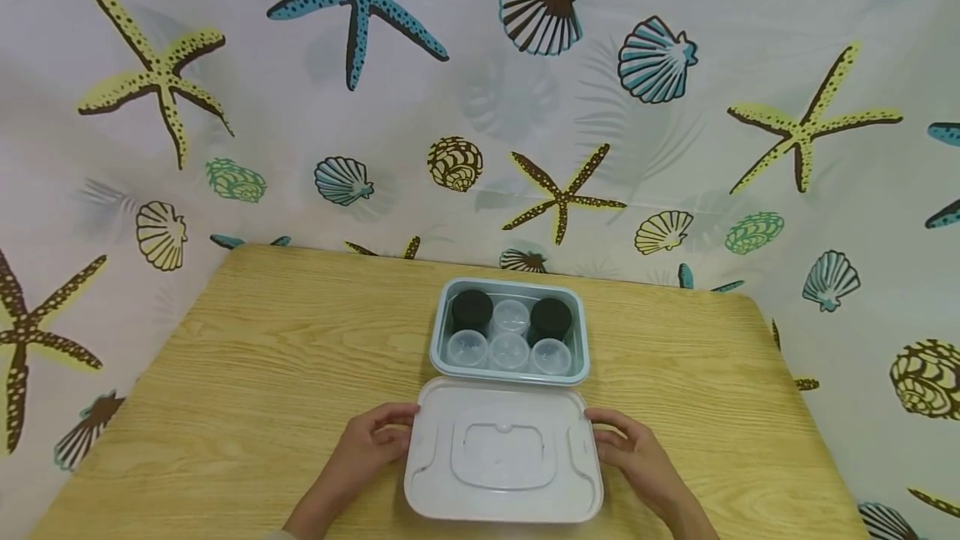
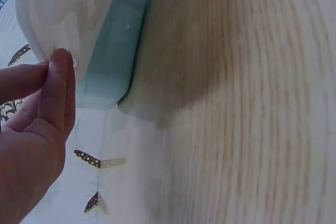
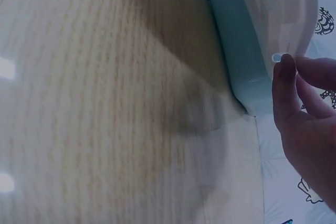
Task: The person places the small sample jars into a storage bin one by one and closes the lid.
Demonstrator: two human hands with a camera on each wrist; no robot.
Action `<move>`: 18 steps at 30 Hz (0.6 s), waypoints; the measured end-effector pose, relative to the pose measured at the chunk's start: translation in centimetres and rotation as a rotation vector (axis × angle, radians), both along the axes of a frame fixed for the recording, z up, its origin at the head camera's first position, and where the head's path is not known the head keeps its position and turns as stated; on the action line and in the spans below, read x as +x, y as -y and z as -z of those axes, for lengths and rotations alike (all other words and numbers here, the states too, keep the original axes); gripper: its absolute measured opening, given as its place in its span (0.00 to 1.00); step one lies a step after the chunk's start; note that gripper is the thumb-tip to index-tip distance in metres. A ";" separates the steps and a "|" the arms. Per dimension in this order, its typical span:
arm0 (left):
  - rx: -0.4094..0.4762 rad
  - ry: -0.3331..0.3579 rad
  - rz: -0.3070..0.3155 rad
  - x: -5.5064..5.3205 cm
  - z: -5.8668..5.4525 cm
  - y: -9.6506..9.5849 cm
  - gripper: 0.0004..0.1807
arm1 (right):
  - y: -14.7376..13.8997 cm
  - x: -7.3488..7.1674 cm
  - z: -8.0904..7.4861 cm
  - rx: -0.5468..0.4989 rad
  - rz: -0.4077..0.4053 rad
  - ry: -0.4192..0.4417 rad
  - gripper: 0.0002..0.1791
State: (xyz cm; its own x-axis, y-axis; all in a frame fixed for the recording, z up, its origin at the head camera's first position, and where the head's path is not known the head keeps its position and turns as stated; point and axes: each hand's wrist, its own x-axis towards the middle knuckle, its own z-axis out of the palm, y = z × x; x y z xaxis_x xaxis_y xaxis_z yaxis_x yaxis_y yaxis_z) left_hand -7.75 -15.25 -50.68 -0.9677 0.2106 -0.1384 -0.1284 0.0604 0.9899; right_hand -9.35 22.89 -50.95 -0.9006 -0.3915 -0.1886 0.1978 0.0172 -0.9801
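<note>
A white rectangular lid (image 1: 504, 457) is held between both hands, in front of a light blue plastic box (image 1: 437, 338). My left hand (image 1: 378, 438) pinches its left edge between thumb and fingers. At the opposite edge, my right hand (image 1: 628, 450) grips it the same way. Both wrist views show the lid raised off the tabletop, next to the box's side wall. Inside the uncovered box sit two black-topped containers, one at the back left (image 1: 472, 310) and one at the back right (image 1: 551, 319), among several clear round containers (image 1: 509, 351).
The box stands on a wood-grain table (image 1: 300, 332) towards its far side. Behind the table and along its sides hangs a white cloth (image 1: 420, 107) printed with starfish and shells. The table's far edge lies a short way behind the box.
</note>
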 end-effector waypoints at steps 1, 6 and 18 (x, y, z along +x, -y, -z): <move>0.006 -0.006 0.003 0.0 -0.1 0.0 0.25 | 0.0 0.0 -0.2 0.010 0.007 -0.001 0.31; 0.034 -0.025 0.022 0.2 -0.5 0.1 0.26 | 0.2 0.2 -0.8 -0.006 0.026 -0.022 0.32; -0.038 -0.027 -0.034 0.9 -0.9 -0.4 0.26 | 0.4 0.8 -1.1 0.015 0.092 -0.163 0.29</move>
State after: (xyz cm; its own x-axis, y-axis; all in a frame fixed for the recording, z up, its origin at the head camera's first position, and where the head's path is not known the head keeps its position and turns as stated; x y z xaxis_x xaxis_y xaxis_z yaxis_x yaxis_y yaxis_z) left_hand -6.85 -14.87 -49.80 -0.9777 0.1725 -0.1193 -0.1043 0.0938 0.9901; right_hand -8.51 22.46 -49.84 -0.9516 -0.3044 -0.0430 0.0383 0.0216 -0.9990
